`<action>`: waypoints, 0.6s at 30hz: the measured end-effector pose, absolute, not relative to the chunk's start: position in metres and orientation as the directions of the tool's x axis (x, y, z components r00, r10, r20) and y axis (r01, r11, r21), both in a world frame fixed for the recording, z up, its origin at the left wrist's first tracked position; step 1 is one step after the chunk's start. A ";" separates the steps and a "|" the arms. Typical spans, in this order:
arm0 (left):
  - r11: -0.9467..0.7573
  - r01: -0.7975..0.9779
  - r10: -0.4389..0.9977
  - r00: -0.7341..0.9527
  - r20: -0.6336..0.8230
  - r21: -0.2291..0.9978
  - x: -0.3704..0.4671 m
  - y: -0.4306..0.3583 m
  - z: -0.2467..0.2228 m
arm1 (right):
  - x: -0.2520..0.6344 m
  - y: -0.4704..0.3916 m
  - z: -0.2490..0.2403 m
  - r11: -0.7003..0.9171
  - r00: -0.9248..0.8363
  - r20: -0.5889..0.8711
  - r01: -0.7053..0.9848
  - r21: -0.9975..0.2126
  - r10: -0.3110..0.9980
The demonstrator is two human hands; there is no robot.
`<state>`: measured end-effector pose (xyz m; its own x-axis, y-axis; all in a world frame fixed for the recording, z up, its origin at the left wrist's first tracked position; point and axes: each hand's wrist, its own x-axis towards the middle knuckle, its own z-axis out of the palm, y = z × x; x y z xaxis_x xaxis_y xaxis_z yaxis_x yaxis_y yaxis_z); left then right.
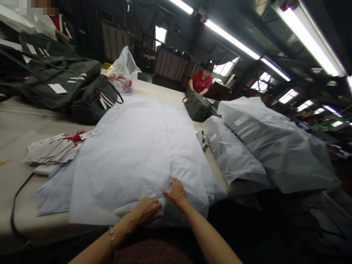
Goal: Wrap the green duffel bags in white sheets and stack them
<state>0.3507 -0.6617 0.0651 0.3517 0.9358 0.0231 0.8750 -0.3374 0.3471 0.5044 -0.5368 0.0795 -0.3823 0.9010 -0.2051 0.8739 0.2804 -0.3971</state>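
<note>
A stack of white translucent plastic bags lies on the pale table in front of me. My left hand rests on the near edge of the top bag, its fingers bent and pointing right. Just to the right, my right hand touches the same bag, thumb apart from the fingers. What the left fingers may pinch is hidden. White paper tags with red strings are piled at the left of the stack.
Dark green bags stand at the back left beside a clear bag with red contents. Wrapped bags lie on the right. Across the table, a person in red handles a dark bag. A black cord hangs at left.
</note>
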 end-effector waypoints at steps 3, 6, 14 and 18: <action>-0.259 0.920 0.966 0.254 0.055 0.294 0.348 -0.639 0.065 | 0.504 -0.542 0.075 0.347 -0.414 -0.144 0.872 -0.345 0.899; -0.182 0.966 0.982 0.188 -0.018 0.185 0.344 -0.627 0.052 | 0.508 -0.538 0.070 0.366 -0.454 -0.122 0.827 -0.426 0.883; -0.064 0.994 0.951 0.087 -0.297 0.088 0.342 -0.627 0.043 | 0.572 -0.418 0.099 0.083 -0.326 -0.118 0.540 -0.838 0.938; -0.043 0.995 0.955 0.068 -0.288 0.092 0.338 -0.629 0.042 | 0.639 -0.296 0.123 0.021 -0.067 -0.018 0.541 -0.841 0.998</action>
<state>0.3375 -0.6285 0.0422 0.0683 0.9551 -0.2882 0.9948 -0.0435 0.0916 0.6388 -0.2957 0.1227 -0.0666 0.9976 -0.0180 0.5413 0.0210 -0.8406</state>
